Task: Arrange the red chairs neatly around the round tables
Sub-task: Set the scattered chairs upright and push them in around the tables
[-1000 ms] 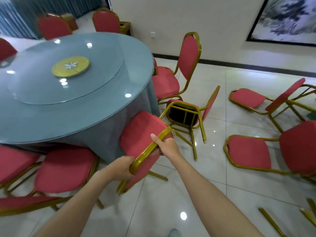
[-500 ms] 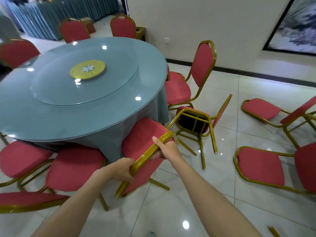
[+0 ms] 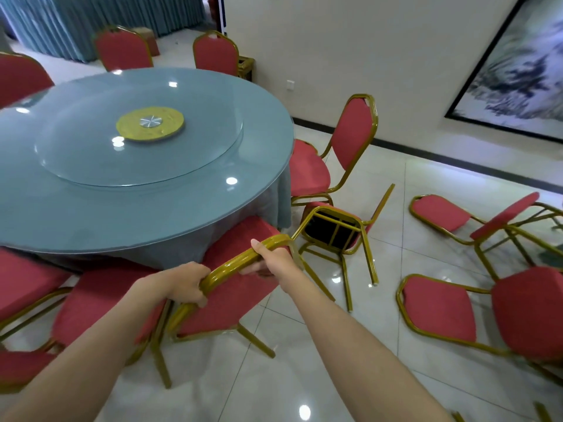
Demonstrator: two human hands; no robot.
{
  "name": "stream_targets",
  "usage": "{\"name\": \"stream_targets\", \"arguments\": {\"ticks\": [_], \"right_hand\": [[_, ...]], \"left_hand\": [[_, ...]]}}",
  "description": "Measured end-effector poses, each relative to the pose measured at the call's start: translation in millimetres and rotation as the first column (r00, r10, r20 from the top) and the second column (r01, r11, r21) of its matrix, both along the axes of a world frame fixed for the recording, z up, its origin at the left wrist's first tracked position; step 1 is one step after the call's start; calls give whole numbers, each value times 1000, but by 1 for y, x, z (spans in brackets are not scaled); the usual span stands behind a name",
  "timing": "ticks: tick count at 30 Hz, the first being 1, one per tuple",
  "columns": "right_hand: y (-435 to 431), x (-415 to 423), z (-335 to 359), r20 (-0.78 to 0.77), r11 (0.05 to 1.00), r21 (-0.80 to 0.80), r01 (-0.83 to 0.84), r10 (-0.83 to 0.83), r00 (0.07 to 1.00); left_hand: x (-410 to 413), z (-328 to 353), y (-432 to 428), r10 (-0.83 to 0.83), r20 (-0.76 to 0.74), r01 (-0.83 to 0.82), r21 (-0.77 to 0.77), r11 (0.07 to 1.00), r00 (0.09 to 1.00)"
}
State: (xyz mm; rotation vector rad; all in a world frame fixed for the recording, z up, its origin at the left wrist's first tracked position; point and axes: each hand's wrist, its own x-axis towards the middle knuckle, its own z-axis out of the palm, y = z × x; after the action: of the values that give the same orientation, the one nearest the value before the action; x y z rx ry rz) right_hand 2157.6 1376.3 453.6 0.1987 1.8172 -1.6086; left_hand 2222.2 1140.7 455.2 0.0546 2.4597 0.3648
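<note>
Against the frame half a second earlier, the left hand (image 3: pixel 185 284) and right hand (image 3: pixel 271 260) keep the same grip. The fingers of both are curled round the gold top rail of the held chair (image 3: pixel 231 303), the left near the rail's lower end and the right near its upper corner. The rail now runs flatter across the view. Beyond the rail, the chair's red padding meets the hanging cloth (image 3: pixel 164 254) at the near edge of the counter (image 3: pixel 152 214). The counter is round and blue-grey, and it carries a glass turntable (image 3: pixel 91 159) with a gold disc (image 3: pixel 150 124) at its centre. The floor (image 3: pixel 243 391) is glossy pale tile. A cream wall (image 3: pixel 365 41) bears a dark-framed painting (image 3: pixel 518 71), and a teal curtain (image 3: pixel 91 22) hangs at far left. The left chairs (image 3: pixel 100 303) stand just beside the held chair, seats towards the counter. The far chairs (image 3: pixel 216 53) stand at the counter's opposite side, and an upright chair (image 3: pixel 356 138) at its right. An overturned chair (image 3: pixel 338 229), underside showing, lies between the held chair and the upright one, its frame just beside the right hand. Two toppled chairs (image 3: pixel 438 309) lie on the floor further right, well apart from the counter.
</note>
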Motion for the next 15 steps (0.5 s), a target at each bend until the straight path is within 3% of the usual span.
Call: {"name": "stream_targets", "arguments": {"ticks": [5, 15], "right_hand": [[-30, 6, 5, 67, 1000, -25, -15, 17, 998], [-19, 29, -25, 153, 988, -61, 140, -130, 980]], "left_hand": [[-1, 6, -32, 53, 56, -54, 11, 998, 997], [-16, 8, -29, -192, 31, 194, -114, 974, 981]]}}
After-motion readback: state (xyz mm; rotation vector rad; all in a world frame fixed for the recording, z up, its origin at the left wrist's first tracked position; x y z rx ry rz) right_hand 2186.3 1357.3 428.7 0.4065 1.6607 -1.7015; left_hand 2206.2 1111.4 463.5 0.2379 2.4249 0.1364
